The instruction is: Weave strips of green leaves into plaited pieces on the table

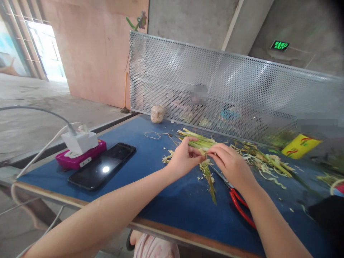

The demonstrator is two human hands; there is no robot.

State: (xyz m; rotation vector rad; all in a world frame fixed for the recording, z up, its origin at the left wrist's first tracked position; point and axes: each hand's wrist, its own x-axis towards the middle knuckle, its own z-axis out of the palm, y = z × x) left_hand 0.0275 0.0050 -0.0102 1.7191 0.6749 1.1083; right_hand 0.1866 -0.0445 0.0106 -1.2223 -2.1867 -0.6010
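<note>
My left hand and my right hand meet over the blue table. Both pinch a bundle of pale green plant strips that lies pointing to the back left. The fingers of each hand are closed on the strips where the hands meet. A frayed green strip hangs down from the bundle toward me. Red-handled scissors lie on the table under my right wrist, partly hidden by it.
A black phone and a pink power bank with a white charger lie at the left. More strips and scraps litter the right. A yellow packet and a perforated metal screen stand behind, with a person beyond it.
</note>
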